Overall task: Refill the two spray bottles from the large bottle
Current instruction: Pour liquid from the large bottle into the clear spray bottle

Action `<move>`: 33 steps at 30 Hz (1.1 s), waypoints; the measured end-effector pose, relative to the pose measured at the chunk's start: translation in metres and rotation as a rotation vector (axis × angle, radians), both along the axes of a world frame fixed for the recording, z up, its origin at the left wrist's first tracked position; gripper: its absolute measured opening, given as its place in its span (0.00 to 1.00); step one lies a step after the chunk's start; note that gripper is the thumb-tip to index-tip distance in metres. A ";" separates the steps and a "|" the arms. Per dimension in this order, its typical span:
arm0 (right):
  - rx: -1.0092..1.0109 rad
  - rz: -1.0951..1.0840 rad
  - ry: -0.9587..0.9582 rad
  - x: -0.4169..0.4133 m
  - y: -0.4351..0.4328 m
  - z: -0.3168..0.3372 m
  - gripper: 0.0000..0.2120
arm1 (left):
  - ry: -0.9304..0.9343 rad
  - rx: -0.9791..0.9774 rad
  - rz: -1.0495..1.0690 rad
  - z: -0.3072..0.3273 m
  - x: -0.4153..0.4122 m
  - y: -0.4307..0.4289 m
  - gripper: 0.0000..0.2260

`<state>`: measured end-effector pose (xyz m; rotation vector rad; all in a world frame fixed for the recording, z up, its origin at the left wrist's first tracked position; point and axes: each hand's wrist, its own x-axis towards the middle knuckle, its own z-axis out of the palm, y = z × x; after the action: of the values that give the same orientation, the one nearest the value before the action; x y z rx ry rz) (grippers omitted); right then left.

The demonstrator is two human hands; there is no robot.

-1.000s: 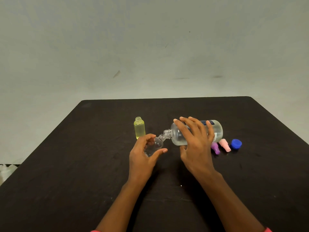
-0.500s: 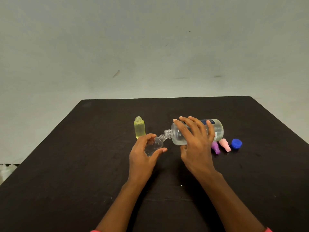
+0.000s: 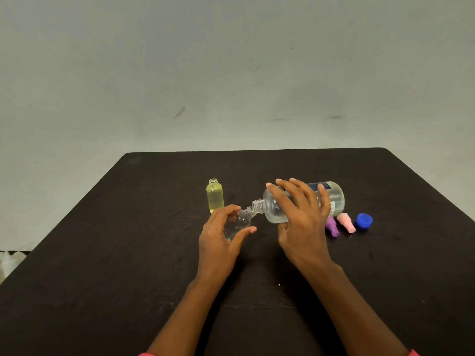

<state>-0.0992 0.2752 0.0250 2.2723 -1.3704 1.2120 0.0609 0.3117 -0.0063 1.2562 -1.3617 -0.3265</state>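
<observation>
My right hand (image 3: 300, 219) grips the large clear bottle (image 3: 334, 195), tipped almost level with its open neck pointing left. That neck meets the mouth of a small clear spray bottle (image 3: 243, 220), tilted toward it and held by my left hand (image 3: 218, 237) between thumb and fingers. A small yellow spray bottle (image 3: 215, 196) stands upright and uncapped just behind my left hand. Much of the clear small bottle is hidden by my fingers.
A purple spray cap (image 3: 332, 227), a pink spray cap (image 3: 347, 223) and a blue screw cap (image 3: 364, 220) lie to the right of the large bottle on the black table (image 3: 102, 265). A pale wall rises behind the table's far edge.
The large bottle's base has risen very slightly. Both hands keep their hold in the same place.
</observation>
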 end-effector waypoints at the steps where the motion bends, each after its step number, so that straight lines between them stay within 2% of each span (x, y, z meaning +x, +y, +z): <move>1: 0.000 0.000 -0.001 0.000 0.000 0.000 0.42 | -0.003 0.001 0.002 0.000 0.000 0.000 0.21; 33: 0.003 0.000 0.006 0.001 0.001 0.002 0.43 | -0.015 0.019 0.015 0.002 -0.001 0.002 0.20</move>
<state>-0.0984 0.2764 0.0270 2.2766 -1.3705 1.2027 0.0600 0.3136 -0.0046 1.2864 -1.3640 -0.3211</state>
